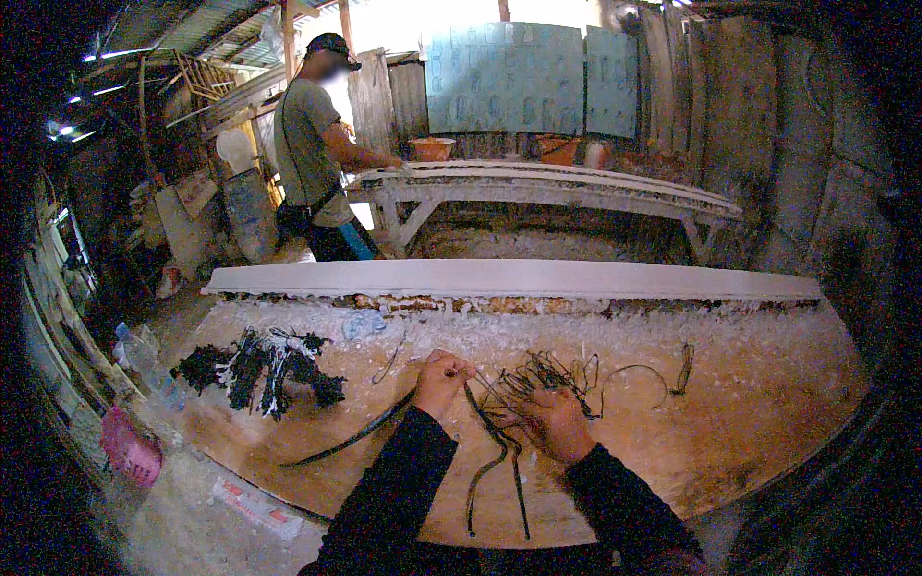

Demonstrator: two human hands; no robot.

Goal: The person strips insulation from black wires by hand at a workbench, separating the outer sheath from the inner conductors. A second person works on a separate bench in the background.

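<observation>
My left hand (442, 384) is closed in a pinch on a dark flexible strip (360, 441), which trails to the left across the tabletop. More dark strands (497, 446) hang from beside that hand and run toward the near edge, where two ends lie apart. To the right, my right hand (555, 424) has its fingers bent around dark strands at the near side of a loose tangle of thin, dark, wire-like loops (547, 372). Part of the tangle is hidden behind the fingers. A single thin curved strand (639, 368) reaches right from it.
A pile of black and white frayed bundles (259, 372) lies left on the wooden table (749, 422). A long white ledge (519, 278) borders its far side. Left stand a clear bottle (144, 360) and a pink bag (130, 446). A person (322, 144) works at a far bench (576, 182).
</observation>
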